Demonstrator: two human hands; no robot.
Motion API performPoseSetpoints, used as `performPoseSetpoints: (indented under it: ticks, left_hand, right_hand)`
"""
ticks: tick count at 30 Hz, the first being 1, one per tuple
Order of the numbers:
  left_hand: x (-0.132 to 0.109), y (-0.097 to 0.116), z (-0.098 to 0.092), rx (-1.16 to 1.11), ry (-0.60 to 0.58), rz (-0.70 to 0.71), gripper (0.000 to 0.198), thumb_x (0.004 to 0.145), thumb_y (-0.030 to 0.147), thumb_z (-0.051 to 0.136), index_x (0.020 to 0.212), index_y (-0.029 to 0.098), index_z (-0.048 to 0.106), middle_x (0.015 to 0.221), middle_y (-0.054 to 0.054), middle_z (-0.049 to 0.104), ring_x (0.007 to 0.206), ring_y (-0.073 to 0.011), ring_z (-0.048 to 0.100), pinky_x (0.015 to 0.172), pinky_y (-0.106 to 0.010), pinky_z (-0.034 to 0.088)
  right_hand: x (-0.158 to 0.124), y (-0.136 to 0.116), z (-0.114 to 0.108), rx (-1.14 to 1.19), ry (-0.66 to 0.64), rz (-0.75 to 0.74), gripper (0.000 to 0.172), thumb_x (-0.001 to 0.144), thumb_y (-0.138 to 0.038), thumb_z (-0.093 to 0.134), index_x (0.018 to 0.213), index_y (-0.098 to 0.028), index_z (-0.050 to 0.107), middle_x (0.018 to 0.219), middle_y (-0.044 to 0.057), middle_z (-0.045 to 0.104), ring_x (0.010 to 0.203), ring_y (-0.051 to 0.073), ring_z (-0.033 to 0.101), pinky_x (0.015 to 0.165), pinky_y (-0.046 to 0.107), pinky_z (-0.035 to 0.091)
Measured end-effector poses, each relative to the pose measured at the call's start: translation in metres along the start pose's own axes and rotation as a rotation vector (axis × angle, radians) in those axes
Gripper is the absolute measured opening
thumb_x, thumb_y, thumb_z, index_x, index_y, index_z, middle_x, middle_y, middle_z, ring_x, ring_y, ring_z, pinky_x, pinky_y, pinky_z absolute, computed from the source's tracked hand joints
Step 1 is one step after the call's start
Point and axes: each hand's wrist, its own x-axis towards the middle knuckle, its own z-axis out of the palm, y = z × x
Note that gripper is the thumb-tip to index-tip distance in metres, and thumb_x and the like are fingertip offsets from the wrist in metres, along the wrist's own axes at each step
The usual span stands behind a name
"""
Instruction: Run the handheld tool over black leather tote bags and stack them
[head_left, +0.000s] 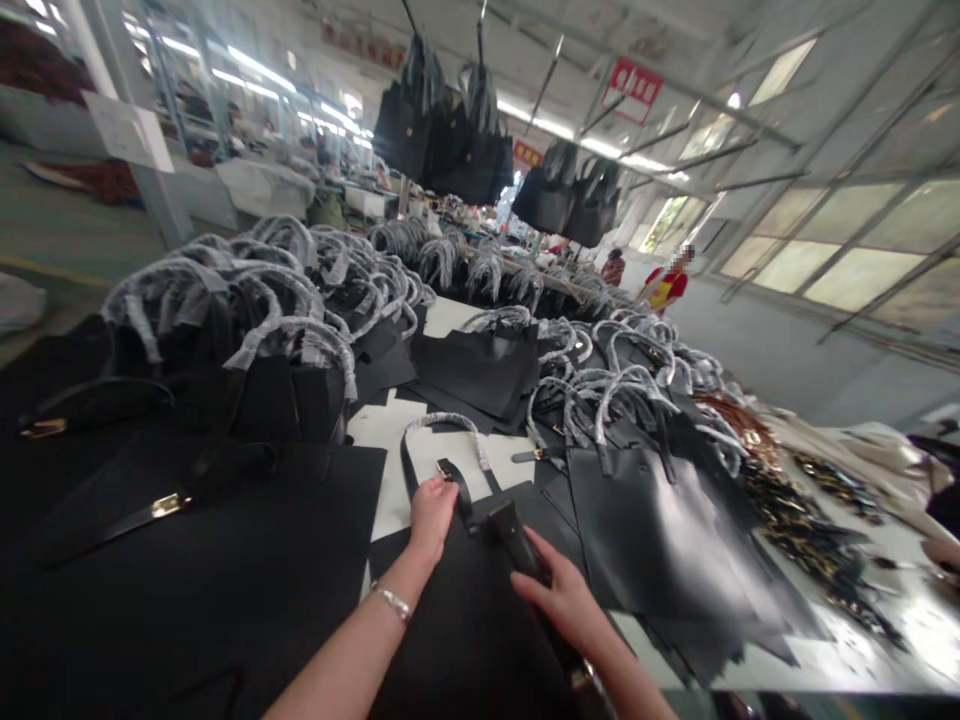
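A flat black leather bag panel (465, 630) lies in front of me on the white table (390, 425). My left hand (431, 515) is closed on the panel's top edge, beside a black strap with a small gold buckle (448, 470) and a handle wrapped in clear film (450, 425). My right hand (566, 600) grips a long black strap-like piece (517, 535) that runs from the panel's top toward my wrist. A thin bracelet is on my left wrist.
Piles of black bags with film-wrapped handles (247, 310) fill the left and far side. More black panels (660, 530) lie at the right, next to heaps of gold metal fittings (795, 500). Finished bags hang overhead (450, 130). A person in red (666, 285) stands far back.
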Motion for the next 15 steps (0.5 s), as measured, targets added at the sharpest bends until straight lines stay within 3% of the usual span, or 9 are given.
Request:
performPoseSetpoints:
  ticks: [4,8,11,15]
  left_hand:
    - [0.026,0.011,0.026,-0.068,-0.073,-0.101,0.014,0.082,0.015,0.055,0.069,0.009,0.055,0.067,-0.008,0.061,0.057,-0.0129,0.059,0.058,-0.024,0.049]
    - [0.021,0.019,0.035,-0.057,-0.131,-0.05,0.009,0.082,0.012,0.049,0.081,0.008,0.057,0.082,-0.011,0.065,0.052,-0.0077,0.055,0.05,-0.018,0.043]
    - [0.008,0.023,0.032,0.018,-0.29,0.014,0.016,0.078,0.017,0.054,0.089,0.008,0.061,0.084,-0.009,0.066,0.048,-0.0073,0.052,0.041,-0.017,0.034]
    - [-0.008,0.024,0.029,0.119,-0.497,0.051,0.03,0.074,0.022,0.055,0.1,0.01,0.064,0.077,-0.005,0.064,0.047,-0.0082,0.049,0.038,-0.017,0.031]
  right_hand:
    - [-0.006,0.019,0.014,0.014,0.046,-0.012,0.079,0.074,-0.041,0.068,0.146,-0.019,0.042,0.115,0.01,0.068,0.091,0.027,0.067,0.076,0.038,0.056]
    - [-0.007,0.012,0.008,0.079,0.073,-0.037,0.077,0.073,-0.041,0.07,0.143,-0.02,0.046,0.119,0.01,0.067,0.091,0.027,0.067,0.073,0.036,0.056]
    - [-0.007,-0.005,-0.007,0.16,0.075,-0.052,0.078,0.075,-0.044,0.07,0.144,-0.019,0.044,0.12,0.011,0.065,0.076,0.021,0.065,0.063,0.032,0.053]
    - [-0.002,-0.032,-0.022,0.29,-0.006,-0.021,0.081,0.076,-0.042,0.07,0.147,-0.017,0.037,0.093,0.005,0.068,0.05,0.011,0.054,0.047,0.025,0.043]
